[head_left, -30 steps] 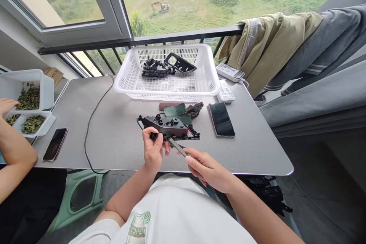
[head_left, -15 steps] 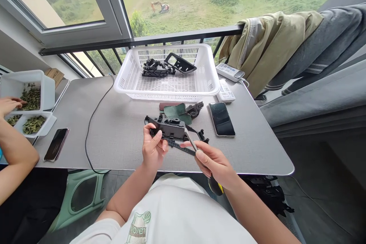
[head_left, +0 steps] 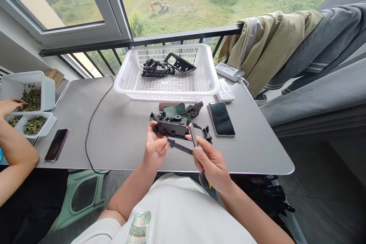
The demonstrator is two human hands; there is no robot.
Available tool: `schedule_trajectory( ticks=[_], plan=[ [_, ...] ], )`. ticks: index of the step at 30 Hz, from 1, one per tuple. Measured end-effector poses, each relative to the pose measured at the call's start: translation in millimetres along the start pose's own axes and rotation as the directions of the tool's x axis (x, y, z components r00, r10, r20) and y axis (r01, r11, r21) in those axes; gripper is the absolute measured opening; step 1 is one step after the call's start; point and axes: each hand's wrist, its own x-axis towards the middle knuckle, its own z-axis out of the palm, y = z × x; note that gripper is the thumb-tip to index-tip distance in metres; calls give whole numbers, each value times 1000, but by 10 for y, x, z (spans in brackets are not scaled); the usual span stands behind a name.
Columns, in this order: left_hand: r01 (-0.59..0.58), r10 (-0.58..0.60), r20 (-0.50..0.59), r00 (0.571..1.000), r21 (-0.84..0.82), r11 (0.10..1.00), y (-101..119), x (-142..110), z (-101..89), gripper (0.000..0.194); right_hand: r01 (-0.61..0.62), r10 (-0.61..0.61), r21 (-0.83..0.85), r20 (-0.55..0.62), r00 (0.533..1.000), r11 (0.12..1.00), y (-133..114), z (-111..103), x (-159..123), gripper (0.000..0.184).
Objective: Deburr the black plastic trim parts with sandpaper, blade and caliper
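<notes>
In the head view my left hand [head_left: 156, 148] is closed on the left end of a long black plastic part [head_left: 171, 126], tilted above the table. The part has clips, posts and an open frame at its right end. My right hand [head_left: 212, 162] grips a flat metal tool [head_left: 193, 135] with a black-and-yellow handle. Its blade tip is at the part's right-hand section; whether it touches I cannot tell. A thin black strip [head_left: 180, 146] shows below, between my hands. Behind the part lie green sheets [head_left: 173, 109] and a crumpled dark cloth [head_left: 195, 109].
A white basket [head_left: 167, 93] with black plastic parts stands at the back of the grey table [head_left: 120, 137]. A phone [head_left: 221, 119] lies right, another phone [head_left: 57, 145] left, near a black cable [head_left: 90, 122]. Someone's hand [head_left: 11, 105] reaches into a tub of dried leaves [head_left: 48, 93].
My left hand and the black part have shifted right and turned slightly. The tool has swung from the part's lower edge to its right section, its blade now steeper.
</notes>
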Motion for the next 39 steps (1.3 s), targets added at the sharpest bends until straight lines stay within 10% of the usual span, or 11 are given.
schedule_trajectory(
  ticks=[17,25,39],
  plan=[
    [-99,38,217,975,277,956,-70,47,-168,81,107,-105,53,-43,994,993,-8,-38,12,42],
    [-337,200,343,918,403,851,-123,88,-257,76,98,-92,107,-64,994,989,38,-72,24,44],
    [-340,181,412,893,353,872,-162,27,-161,71,89,-84,135,-41,996,987,80,-63,55,45]
  ],
)
